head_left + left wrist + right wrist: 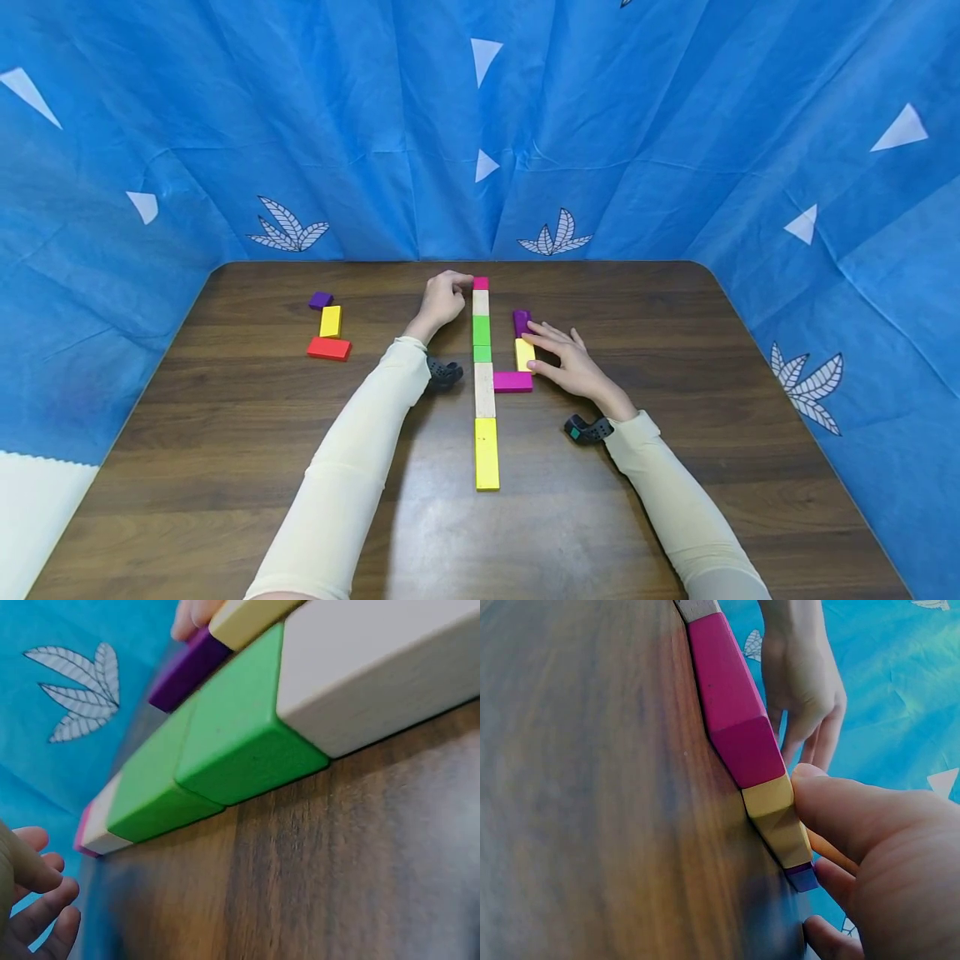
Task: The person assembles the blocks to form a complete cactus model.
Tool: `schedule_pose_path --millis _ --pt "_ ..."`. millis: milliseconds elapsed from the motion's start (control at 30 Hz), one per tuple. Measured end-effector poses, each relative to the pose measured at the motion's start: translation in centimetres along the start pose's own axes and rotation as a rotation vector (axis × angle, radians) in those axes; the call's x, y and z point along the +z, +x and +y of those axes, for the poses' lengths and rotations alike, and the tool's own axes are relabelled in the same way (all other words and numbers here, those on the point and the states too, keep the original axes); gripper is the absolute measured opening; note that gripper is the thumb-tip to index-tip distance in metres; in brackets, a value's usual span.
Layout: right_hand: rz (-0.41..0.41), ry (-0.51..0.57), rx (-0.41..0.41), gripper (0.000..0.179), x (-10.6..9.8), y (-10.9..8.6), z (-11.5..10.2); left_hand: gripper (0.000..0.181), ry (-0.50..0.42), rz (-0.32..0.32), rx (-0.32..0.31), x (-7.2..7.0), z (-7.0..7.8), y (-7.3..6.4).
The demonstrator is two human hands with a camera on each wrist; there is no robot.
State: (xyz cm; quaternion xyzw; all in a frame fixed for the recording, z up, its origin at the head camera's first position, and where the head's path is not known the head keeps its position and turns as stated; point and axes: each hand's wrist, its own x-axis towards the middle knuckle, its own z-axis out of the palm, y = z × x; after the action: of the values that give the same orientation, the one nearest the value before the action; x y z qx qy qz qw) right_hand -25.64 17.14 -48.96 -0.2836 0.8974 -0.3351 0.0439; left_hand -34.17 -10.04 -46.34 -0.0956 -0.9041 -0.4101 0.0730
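Note:
A straight column of blocks runs away from me: a yellow block (487, 454), a plain wood block (484, 390), two green blocks (481, 331), another plain wood block (481, 302) and a pink block (481, 283) at the far end. My left hand (442, 298) reaches its index fingertip to the pink block's left side. From the column a magenta block (513, 382) juts right, with a small yellow block (524, 355) and a purple block (521, 323) beyond it. My right hand (573, 365) touches the small yellow block with its thumb, its other fingers extended by the purple block.
On the left lie a red block (328, 348), a yellow block (331, 322) and a dark purple block (321, 301), arranged in a stepped line. A blue patterned curtain (450, 125) stands behind the wooden table (637, 517) and along its sides.

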Motion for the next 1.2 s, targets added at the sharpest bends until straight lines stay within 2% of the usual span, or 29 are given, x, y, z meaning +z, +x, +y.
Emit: schedule_pose_path --millis 100,267,400,567,767,900,1000,1133,1200 --pt "0.004 -0.001 0.000 0.053 0.0 0.0 0.0 0.043 -0.042 0.034 0.038 -0.4 0.1 -0.5" --pt "0.011 -0.012 0.010 0.053 -0.1 0.0 0.0 0.039 -0.070 0.039 0.081 -1.2 0.5 -1.7" --pt "0.013 -0.009 0.010 0.053 -0.2 -0.1 0.0 0.036 -0.083 0.034 0.126 -2.3 1.1 -3.3" --pt "0.013 -0.003 0.002 0.053 -0.3 -0.1 -0.1 0.033 -0.145 0.058 0.179 -4.2 1.8 -5.8" --pt "0.008 -0.006 0.003 0.053 -0.2 -0.1 0.0 0.035 -0.185 0.112 0.137 -7.3 1.8 -9.3" --pt "0.001 -0.001 0.002 0.053 -0.2 -0.1 0.0 0.034 -0.168 0.194 0.086 -9.6 0.2 -11.3" --pt "-0.002 0.009 -0.002 0.053 -0.1 -0.1 -0.1 0.033 -0.123 0.273 0.031 -11.5 -1.7 -12.6" --pt "-0.012 0.016 -0.010 0.053 0.0 0.0 -0.2 0.039 -0.071 0.336 -0.101 -14.3 -5.4 -14.4" --pt "-0.012 0.018 -0.012 0.053 0.0 0.1 -0.3 0.046 -0.052 0.323 -0.181 -15.6 -7.3 -15.2"
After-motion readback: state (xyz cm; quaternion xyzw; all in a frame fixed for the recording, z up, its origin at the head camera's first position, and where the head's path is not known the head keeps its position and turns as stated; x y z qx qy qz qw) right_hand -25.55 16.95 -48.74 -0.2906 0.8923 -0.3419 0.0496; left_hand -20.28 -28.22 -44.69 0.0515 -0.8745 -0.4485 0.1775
